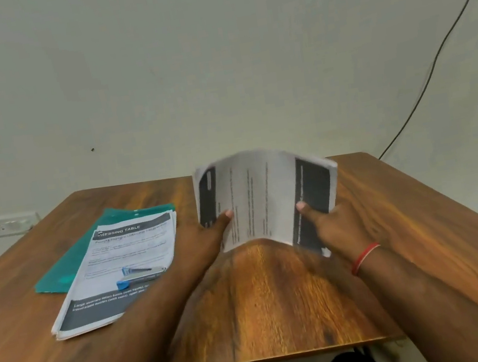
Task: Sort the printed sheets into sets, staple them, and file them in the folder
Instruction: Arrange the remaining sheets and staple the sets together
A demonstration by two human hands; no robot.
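Both hands hold a set of printed sheets (pixel 262 196) upright above the middle of the wooden table (pixel 266 301), bowed into an arch. My left hand (pixel 209 235) grips its left edge with the thumb on the front. My right hand (pixel 332 225) grips the right edge the same way. To the left a second stack of printed sheets (pixel 125 261) lies flat, with a blue and silver stapler (pixel 140 276) resting on it. A green folder (pixel 86 252) lies under that stack, sticking out at its left and far sides.
A wall stands just behind the table's far edge. A power socket (pixel 0 224) is on the wall at the left, and a dark cable (pixel 432 65) hangs down the wall at the right. Dark clothing shows below the table's near edge.
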